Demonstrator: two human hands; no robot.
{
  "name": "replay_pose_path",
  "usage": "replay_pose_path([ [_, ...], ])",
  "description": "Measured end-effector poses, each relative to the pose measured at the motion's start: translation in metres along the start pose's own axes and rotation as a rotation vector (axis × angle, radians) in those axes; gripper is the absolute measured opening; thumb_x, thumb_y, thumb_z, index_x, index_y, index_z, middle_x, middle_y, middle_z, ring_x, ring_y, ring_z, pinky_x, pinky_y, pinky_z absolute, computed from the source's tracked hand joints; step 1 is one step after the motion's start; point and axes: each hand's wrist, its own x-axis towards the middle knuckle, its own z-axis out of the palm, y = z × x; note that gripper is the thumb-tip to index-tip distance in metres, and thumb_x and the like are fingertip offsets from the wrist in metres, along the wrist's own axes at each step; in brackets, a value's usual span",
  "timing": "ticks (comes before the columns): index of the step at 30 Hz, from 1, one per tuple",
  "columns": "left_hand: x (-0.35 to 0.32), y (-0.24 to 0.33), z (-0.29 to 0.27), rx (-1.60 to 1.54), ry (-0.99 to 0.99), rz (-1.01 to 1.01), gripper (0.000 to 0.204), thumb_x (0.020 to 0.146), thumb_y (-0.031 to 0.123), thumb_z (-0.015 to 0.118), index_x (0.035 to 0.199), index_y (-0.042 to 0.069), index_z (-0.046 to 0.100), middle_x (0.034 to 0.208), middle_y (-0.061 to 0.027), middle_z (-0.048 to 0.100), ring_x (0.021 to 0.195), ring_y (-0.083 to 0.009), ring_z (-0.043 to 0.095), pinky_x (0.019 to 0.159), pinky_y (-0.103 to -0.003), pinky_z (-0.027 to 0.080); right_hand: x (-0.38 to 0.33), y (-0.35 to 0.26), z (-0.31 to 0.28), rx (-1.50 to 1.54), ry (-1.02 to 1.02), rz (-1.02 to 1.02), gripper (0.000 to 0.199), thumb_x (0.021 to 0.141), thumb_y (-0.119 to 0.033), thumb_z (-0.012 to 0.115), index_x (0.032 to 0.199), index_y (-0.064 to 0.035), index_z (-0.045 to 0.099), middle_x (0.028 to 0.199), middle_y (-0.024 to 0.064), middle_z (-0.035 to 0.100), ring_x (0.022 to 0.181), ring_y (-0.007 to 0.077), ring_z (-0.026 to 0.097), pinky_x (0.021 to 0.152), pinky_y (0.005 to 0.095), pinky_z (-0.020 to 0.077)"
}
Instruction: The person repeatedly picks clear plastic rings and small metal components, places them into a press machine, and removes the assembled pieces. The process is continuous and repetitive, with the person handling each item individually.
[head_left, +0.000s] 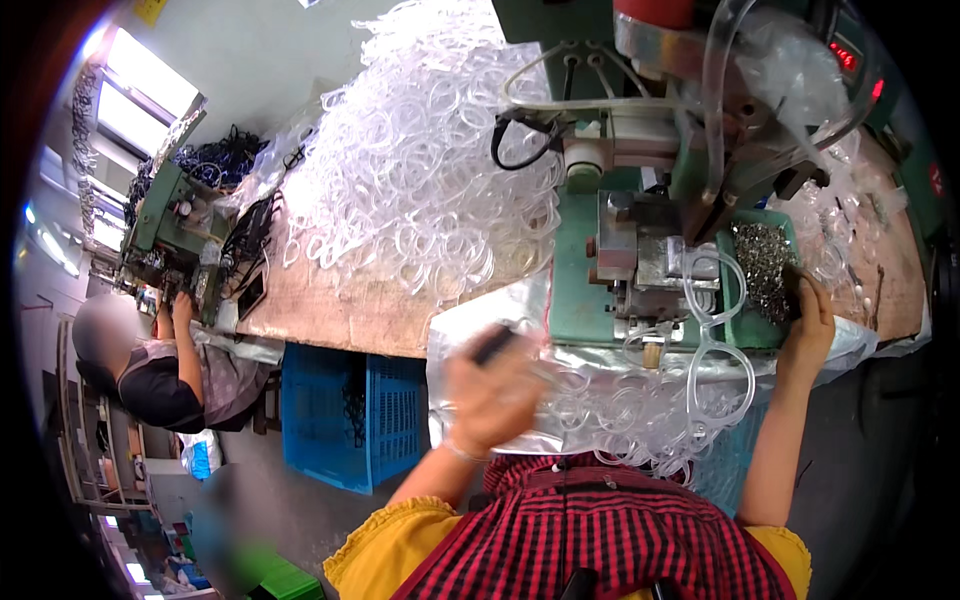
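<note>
My left hand (495,390) is smeared by motion, above the silvery sheet at the table's front edge. A short dark thing (492,345) shows at its fingers; whether it is held cannot be made out. My right hand (810,325) is at the right rim of a green tray (742,328) of small metal parts (765,265). Its fingers are curled together, with something dark at the tips. Between the hands, a clear plastic eyeglass frame (720,340) hangs upright in front of the press's metal fixture (675,270), touched by neither hand.
A large heap of clear eyeglass frames (430,150) covers the table's back. More clear frames (630,410) lie by my lap. The green press (590,175) with hoses stands before me. A blue crate (325,425) is on the floor. A co-worker (165,375) sits at another machine on the left.
</note>
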Motion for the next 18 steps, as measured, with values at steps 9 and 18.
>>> replay_pose_path([
  [9,0.055,-0.121,-0.035,0.464,-0.076,-0.689,0.015,0.082,0.019,0.070,0.088,0.006,0.069,0.086,-0.0086,0.063,0.073,-0.0269,0.062,0.069,-0.037,0.048,0.012,-0.014,0.066,-0.070,-0.133,-0.099,0.017,0.086,-0.005,0.066,0.102,-0.0002,0.067,0.097,0.0040,0.067,0.090,0.0105,0.059,0.082,0.0233,0.0450],
  [18,-0.012,-0.169,0.034,-0.196,0.182,-1.111,0.020,0.083,0.021,0.070,0.085,0.002,0.065,0.073,-0.0040,0.059,0.066,-0.0143,0.059,0.060,-0.027,0.048,-0.026,-0.002,-0.016,-0.512,0.058,-0.282,0.014,0.083,-0.002,0.066,0.097,0.0019,0.067,0.093,0.0048,0.066,0.090,0.0129,0.061,0.083,0.0260,0.0464],
])
